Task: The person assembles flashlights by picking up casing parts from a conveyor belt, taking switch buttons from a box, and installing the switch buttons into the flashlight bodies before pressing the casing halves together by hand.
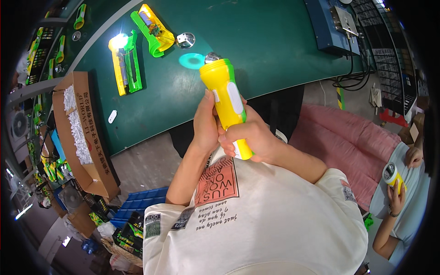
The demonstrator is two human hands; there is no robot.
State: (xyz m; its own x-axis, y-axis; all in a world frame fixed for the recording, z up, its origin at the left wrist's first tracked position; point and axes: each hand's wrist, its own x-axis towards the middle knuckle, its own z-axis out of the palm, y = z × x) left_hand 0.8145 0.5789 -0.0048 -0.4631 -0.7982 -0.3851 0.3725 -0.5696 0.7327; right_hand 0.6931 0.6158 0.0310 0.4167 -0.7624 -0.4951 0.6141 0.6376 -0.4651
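Both my hands hold a yellow-and-green flashlight (pixel 221 94) over the near edge of the green bench, its wide head tilted away from me. My left hand (pixel 206 123) presses against its left side, the thumb pointing up along the body. Around the lower handle my right hand (pixel 254 136) is closed, thumb across the front. A shiny round reflector (pixel 212 57) shows at the flashlight's head; how it is seated is hidden. Beyond lie two opened flashlights, one with its lamp lit (pixel 120 64), the other (pixel 153 32) beside a loose reflector (pixel 185 40).
A small white oval part (pixel 112 116) lies on the green bench (pixel 270 36). At left, a cardboard box (pixel 97 151) holds many white pieces. A blue machine (pixel 326 32) with cables stands back right. Further right, a co-worker's hand (pixel 396 199) grips another flashlight.
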